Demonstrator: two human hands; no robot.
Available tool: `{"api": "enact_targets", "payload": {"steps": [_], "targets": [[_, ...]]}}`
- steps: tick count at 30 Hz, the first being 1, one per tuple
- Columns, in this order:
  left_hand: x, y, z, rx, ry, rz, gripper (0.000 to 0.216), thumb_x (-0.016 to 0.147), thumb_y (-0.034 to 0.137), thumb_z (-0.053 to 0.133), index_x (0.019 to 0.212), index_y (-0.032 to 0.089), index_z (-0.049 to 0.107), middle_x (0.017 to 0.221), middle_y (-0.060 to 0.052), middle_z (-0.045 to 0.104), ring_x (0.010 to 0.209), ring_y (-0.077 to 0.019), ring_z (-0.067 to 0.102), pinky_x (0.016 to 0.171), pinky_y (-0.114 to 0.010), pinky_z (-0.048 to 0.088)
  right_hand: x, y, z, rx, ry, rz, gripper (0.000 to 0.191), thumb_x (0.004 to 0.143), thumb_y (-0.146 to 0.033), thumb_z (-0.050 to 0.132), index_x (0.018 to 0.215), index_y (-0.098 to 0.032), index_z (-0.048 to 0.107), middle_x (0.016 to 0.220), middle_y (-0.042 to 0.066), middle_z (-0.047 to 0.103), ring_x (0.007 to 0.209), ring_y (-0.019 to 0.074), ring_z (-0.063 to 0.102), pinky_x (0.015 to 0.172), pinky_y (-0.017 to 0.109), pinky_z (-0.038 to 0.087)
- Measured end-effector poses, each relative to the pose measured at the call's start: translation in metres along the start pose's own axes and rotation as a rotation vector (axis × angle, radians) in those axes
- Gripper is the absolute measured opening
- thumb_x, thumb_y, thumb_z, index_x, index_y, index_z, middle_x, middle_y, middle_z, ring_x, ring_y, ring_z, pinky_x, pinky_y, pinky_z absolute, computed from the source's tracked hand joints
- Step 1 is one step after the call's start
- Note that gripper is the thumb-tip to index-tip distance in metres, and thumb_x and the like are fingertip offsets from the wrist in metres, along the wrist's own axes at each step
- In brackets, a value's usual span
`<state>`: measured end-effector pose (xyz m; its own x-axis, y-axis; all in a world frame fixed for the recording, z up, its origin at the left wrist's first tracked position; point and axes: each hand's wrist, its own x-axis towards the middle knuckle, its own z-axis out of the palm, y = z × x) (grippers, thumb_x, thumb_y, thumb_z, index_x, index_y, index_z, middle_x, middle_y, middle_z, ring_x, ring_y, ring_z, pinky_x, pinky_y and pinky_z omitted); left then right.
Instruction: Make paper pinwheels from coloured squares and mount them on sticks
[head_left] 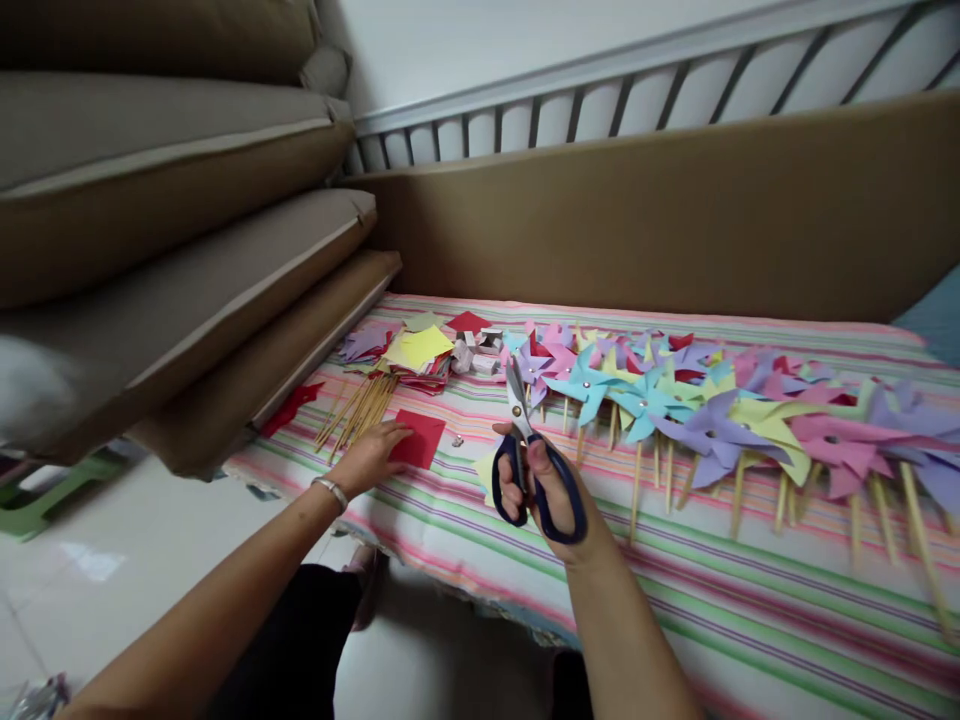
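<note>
Left hand (pixel 369 455) reaches forward, fingers spread narrow and flat, fingertips pressing the near-left corner of a red square sheet of paper (pixel 420 438) that lies on the striped pink-and-green cloth (pixel 675 600). A silver bangle (pixel 331 490) sits on that wrist. Whether the fingers pinch the sheet's edge or only rest on it, I cannot tell.

Right hand (pixel 544 490) holds a pair of dark-blue-handled steel scissors (pixel 529 455), thumb and fingers through the loops, blades pointing up and away, nearly closed, touching no paper.

Judged step: fetching a fresh sheet for cutting; scissors wait. The next move seems to call for lifting the red sheet clear of the cloth and bringing it to the right, toward the blades, with the blades opened first.

Just beyond the left hand: a bundle of thin wooden sticks (pixel 358 408), then a stack of yellow, purple and red paper squares (pixel 411 352). Right of the scissors hand runs a long row of finished paper pinwheels on sticks (pixel 712 420), pastel colours.

Hard to make out: a small pale-yellow scrap (pixel 486 472) is mostly hidden behind the right hand. A small shiny bit lies near the red sheet, too small to name. The white clutter behind the stack is blurred. The row of pinwheels is cut off at the right edge.
</note>
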<state>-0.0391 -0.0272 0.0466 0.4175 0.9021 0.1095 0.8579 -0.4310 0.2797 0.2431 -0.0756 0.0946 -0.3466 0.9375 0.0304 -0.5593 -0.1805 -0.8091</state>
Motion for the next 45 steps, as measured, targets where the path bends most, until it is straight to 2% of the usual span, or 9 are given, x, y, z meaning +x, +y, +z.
{"api": "enact_targets", "payload": {"steps": [5, 9, 18, 24, 29, 34, 38, 42, 45], "targets": [[0.013, -0.001, -0.004, 0.078, -0.148, 0.040, 0.048, 0.072, 0.020, 0.062, 0.119, 0.015, 0.056, 0.122, -0.015, 0.059, 0.113, -0.0260, 0.053, 0.099, -0.038, 0.038, 0.002, 0.005, 0.004, -0.022, 0.015, 0.001, 0.042, 0.079, -0.050, 0.058, 0.110, -0.021, 0.054, 0.066, -0.003, 0.051, 0.045, 0.0067, 0.044, 0.037, 0.020, 0.038], [0.011, -0.001, -0.006, 0.031, -0.141, 0.061, 0.047, 0.074, 0.018, 0.058, 0.120, 0.016, 0.055, 0.120, -0.014, 0.060, 0.111, -0.0252, 0.054, 0.098, -0.037, 0.038, 0.004, 0.008, 0.005, -0.031, 0.052, 0.018, 0.044, 0.078, -0.051, 0.060, 0.110, -0.021, 0.054, 0.065, -0.003, 0.051, 0.044, 0.0064, 0.044, 0.036, 0.019, 0.038], [0.015, -0.006, 0.008, -0.635, 0.231, -0.284, 0.018, 0.063, 0.022, 0.067, 0.080, 0.021, 0.072, 0.086, -0.006, 0.072, 0.091, -0.0238, 0.062, 0.092, -0.036, 0.041, 0.008, 0.015, 0.007, -0.059, 0.071, 0.028, 0.043, 0.077, -0.051, 0.059, 0.107, -0.020, 0.054, 0.063, -0.004, 0.051, 0.043, 0.0067, 0.044, 0.035, 0.019, 0.038], [0.022, 0.005, -0.029, -0.988, 0.409, -0.465, 0.028, 0.071, 0.037, 0.063, 0.084, 0.013, 0.069, 0.078, -0.007, 0.072, 0.075, -0.0195, 0.066, 0.073, -0.031, 0.050, 0.020, 0.019, 0.007, -0.107, 0.220, -0.092, 0.048, 0.071, -0.034, 0.068, 0.113, -0.024, 0.047, 0.067, -0.004, 0.058, 0.054, 0.0118, 0.054, 0.049, 0.025, 0.045], [0.021, 0.043, -0.056, -1.452, 0.160, -0.561, 0.023, 0.063, 0.028, 0.074, 0.079, 0.012, 0.071, 0.074, -0.007, 0.072, 0.066, -0.0160, 0.066, 0.067, -0.026, 0.051, 0.030, 0.027, 0.004, -0.117, 0.220, -0.125, 0.062, 0.066, -0.027, 0.072, 0.119, -0.029, 0.042, 0.098, 0.002, 0.062, 0.092, 0.0184, 0.059, 0.080, 0.033, 0.045], [0.030, 0.069, -0.052, -1.523, -0.078, -0.550, 0.021, 0.062, 0.025, 0.075, 0.075, 0.011, 0.071, 0.070, -0.007, 0.072, 0.060, -0.0137, 0.063, 0.058, -0.021, 0.048, 0.036, 0.028, 0.005, 0.023, 0.314, -0.084, 0.053, 0.071, -0.042, 0.067, 0.117, -0.031, 0.044, 0.090, -0.001, 0.059, 0.077, 0.0161, 0.059, 0.069, 0.030, 0.045], [0.039, 0.071, -0.045, -1.412, -0.194, -0.520, 0.020, 0.062, 0.028, 0.075, 0.069, 0.010, 0.070, 0.063, -0.006, 0.070, 0.053, -0.0133, 0.060, 0.052, -0.022, 0.044, 0.037, 0.025, 0.005, -0.081, 0.345, -0.096, 0.050, 0.067, -0.036, 0.072, 0.112, -0.027, 0.053, 0.084, -0.002, 0.055, 0.072, 0.0131, 0.055, 0.064, 0.025, 0.042], [0.043, 0.060, -0.037, -1.432, -0.232, -0.484, 0.022, 0.064, 0.031, 0.073, 0.069, 0.011, 0.070, 0.062, -0.005, 0.069, 0.051, -0.0133, 0.058, 0.051, -0.022, 0.041, 0.041, 0.031, 0.010, -0.124, 0.322, -0.066, 0.055, 0.060, -0.026, 0.076, 0.111, -0.026, 0.055, 0.084, -0.003, 0.055, 0.069, 0.0122, 0.053, 0.060, 0.023, 0.041], [0.045, 0.052, -0.027, -1.602, -0.107, -0.491, 0.023, 0.067, 0.035, 0.071, 0.075, 0.013, 0.070, 0.067, -0.005, 0.070, 0.055, -0.0135, 0.059, 0.052, -0.022, 0.041, 0.049, 0.039, 0.013, -0.123, 0.398, -0.106, 0.051, 0.061, -0.025, 0.074, 0.109, -0.026, 0.055, 0.083, -0.003, 0.054, 0.067, 0.0114, 0.052, 0.060, 0.023, 0.041]]}}
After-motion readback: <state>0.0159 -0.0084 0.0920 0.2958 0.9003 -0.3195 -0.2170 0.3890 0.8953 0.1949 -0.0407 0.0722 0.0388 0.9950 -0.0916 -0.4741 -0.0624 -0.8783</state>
